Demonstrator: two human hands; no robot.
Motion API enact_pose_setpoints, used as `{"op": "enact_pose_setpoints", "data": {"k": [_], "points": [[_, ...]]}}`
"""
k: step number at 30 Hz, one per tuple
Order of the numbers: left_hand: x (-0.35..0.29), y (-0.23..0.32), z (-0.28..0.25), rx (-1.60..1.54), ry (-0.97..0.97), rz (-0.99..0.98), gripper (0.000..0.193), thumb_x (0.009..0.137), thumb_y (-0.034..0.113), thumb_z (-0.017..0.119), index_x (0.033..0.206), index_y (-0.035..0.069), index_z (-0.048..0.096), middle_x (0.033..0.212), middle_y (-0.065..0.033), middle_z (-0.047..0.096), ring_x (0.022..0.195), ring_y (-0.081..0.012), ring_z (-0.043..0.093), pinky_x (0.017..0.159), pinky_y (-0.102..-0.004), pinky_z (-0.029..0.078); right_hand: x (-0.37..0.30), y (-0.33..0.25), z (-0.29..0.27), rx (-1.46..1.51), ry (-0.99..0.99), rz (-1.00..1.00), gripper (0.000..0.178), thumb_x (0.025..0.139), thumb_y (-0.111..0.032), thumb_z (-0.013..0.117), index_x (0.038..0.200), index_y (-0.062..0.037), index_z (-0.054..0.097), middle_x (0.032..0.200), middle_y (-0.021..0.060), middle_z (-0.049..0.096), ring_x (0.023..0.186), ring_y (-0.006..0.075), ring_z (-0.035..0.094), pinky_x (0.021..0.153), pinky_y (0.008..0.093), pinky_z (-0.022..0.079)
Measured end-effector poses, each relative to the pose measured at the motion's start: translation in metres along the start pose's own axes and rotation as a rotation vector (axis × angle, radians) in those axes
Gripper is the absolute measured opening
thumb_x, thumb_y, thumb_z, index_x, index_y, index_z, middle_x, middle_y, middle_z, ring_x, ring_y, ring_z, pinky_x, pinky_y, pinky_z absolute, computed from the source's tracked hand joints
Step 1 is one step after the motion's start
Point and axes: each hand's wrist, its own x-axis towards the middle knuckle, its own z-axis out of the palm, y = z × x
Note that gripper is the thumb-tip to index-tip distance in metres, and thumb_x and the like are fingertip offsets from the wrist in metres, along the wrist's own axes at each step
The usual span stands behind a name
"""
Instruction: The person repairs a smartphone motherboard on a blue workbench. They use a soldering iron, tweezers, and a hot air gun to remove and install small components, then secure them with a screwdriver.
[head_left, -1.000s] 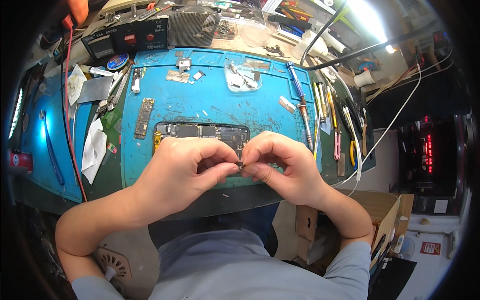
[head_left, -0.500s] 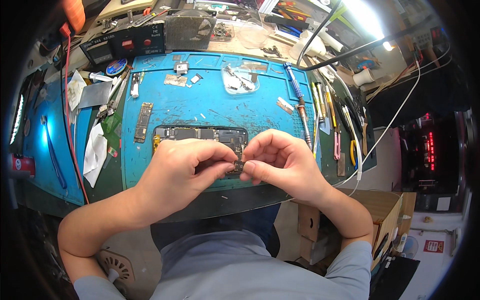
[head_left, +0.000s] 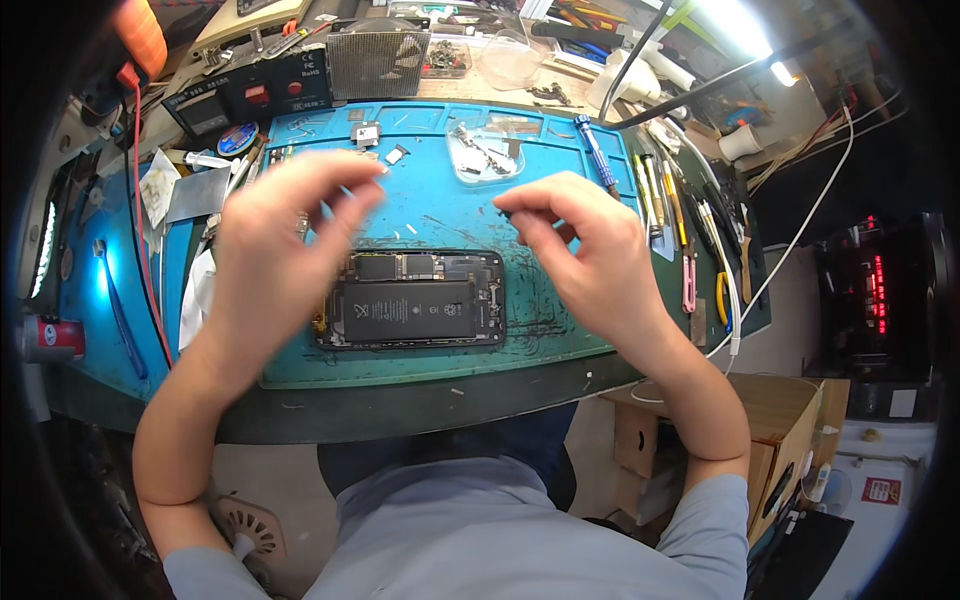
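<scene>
An opened phone [head_left: 487,330] lies on the blue work mat, its black battery [head_left: 408,310] and circuit parts exposed. My left hand [head_left: 270,250] hovers over the phone's left end and the mat beyond, smeared by motion. Thumb and forefinger look apart there, and I see nothing between them. To the right of the phone, above the mat, my right hand [head_left: 595,245] is closed in a pinch. A tiny dark part [head_left: 503,212] shows at its fingertips, too small to name.
Farther back on the mat [head_left: 560,330] stands a clear plastic tray [head_left: 485,155] with small metal parts. A blue screwdriver [head_left: 594,155] lies right of it. Pliers and tweezers [head_left: 722,225] line the right side. A black box-shaped device [head_left: 250,95] stands at the back left.
My hands were together over the phone's right end. They have moved apart and away from me, the left to the left and the right to the right, uncovering most of the phone.
</scene>
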Motion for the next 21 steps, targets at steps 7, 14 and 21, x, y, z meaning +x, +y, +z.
{"op": "enact_pose_setpoints", "data": {"k": [7, 14, 21], "points": [[0.011, -0.036, -0.017, 0.081, 0.072, -0.140, 0.021, 0.100, 0.009, 0.074, 0.120, 0.002, 0.076, 0.096, -0.0014, 0.075, 0.076, -0.0054, 0.061, 0.068, -0.0240, 0.050, 0.011, 0.012, 0.037, -0.134, -0.048, -0.094, 0.009, 0.098, -0.008, 0.071, 0.105, -0.0050, 0.075, 0.097, 0.0129, 0.072, 0.089, 0.0330, 0.071, 0.078, 0.0405, 0.056], [0.010, -0.047, -0.017, 0.137, 0.039, -0.117, 0.019, 0.102, 0.010, 0.073, 0.118, 0.001, 0.076, 0.090, -0.0019, 0.074, 0.077, -0.0062, 0.064, 0.069, -0.0238, 0.051, 0.013, 0.019, 0.021, -0.220, 0.017, -0.099, 0.014, 0.098, -0.007, 0.071, 0.110, -0.0040, 0.078, 0.092, 0.0136, 0.075, 0.082, 0.0287, 0.073, 0.075, 0.0362, 0.057], [0.040, -0.059, -0.014, 0.288, -0.134, 0.011, 0.025, 0.101, 0.010, 0.071, 0.125, 0.004, 0.074, 0.103, -0.0048, 0.074, 0.082, -0.0118, 0.065, 0.072, -0.0253, 0.052, 0.042, 0.033, 0.003, -0.325, 0.225, -0.042, 0.017, 0.100, -0.013, 0.071, 0.113, -0.0064, 0.080, 0.092, 0.0111, 0.079, 0.073, 0.0194, 0.071, 0.068, 0.0309, 0.055]]}}
